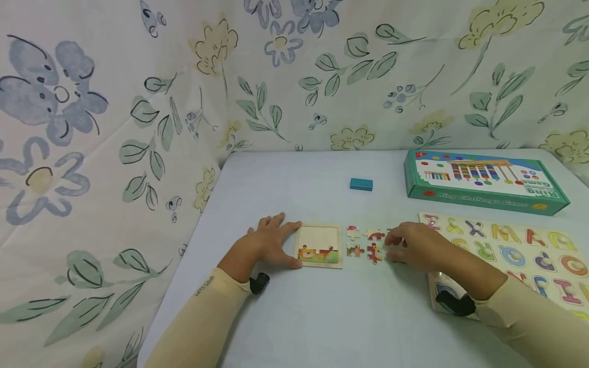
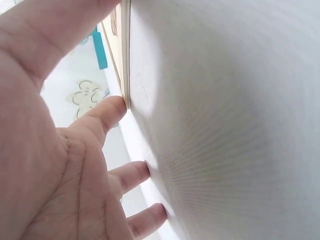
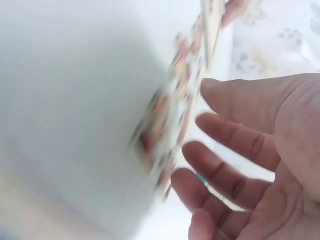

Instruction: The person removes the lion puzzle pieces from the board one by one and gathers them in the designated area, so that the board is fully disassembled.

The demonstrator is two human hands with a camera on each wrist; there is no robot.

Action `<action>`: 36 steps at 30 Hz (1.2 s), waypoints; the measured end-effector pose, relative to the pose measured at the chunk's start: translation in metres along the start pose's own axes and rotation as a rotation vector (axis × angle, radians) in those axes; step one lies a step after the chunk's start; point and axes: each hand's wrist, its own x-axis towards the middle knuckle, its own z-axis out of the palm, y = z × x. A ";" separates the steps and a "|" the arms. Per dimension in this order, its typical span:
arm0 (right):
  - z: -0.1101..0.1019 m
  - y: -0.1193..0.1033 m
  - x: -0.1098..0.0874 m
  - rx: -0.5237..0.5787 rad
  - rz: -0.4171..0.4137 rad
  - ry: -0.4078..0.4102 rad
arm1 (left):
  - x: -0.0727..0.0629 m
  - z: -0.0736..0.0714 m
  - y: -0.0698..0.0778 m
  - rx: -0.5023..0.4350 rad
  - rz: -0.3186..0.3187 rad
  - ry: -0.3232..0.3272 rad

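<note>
A square wooden puzzle tray [image 1: 340,248] lies on the table, its lower strip filled with joined pieces [image 1: 317,255] picturing an orange animal on green; bare wood shows above them. My left hand [image 1: 269,243] is spread at the tray's left side, thumb and index fingertip touching its edge. Several loose jigsaw pieces [image 1: 374,252] lie just right of the tray. Over the rightmost of these is my right hand [image 1: 416,245], fingers loosely bent and partly covering them. In the right wrist view nothing shows between its fingers [image 3: 207,150], and the pieces look blurred.
A wooden alphabet board [image 1: 499,250] lies on the right, partly beneath my right forearm. Behind it stands a green Ring Challenge Game box [image 1: 488,181]. A small blue block [image 1: 361,184] sits toward the back of the white table [image 1: 294,317]. Flowered cloth [image 1: 294,76] hangs behind.
</note>
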 end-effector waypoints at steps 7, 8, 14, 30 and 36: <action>0.017 -0.054 0.032 -0.070 -0.074 -0.002 | 0.000 0.001 -0.004 -0.016 0.016 0.008; 0.021 -0.063 0.037 -0.083 -0.091 0.004 | 0.000 0.000 -0.003 -0.015 0.015 0.005; 0.045 -0.110 0.063 -0.110 -0.164 -0.008 | 0.003 0.000 -0.003 0.012 -0.002 -0.006; 0.063 -0.134 0.079 0.011 -0.160 0.005 | -0.003 -0.001 0.001 0.029 -0.025 -0.013; 0.062 -0.137 0.080 0.130 -0.146 0.036 | -0.002 -0.002 0.001 0.037 -0.029 -0.014</action>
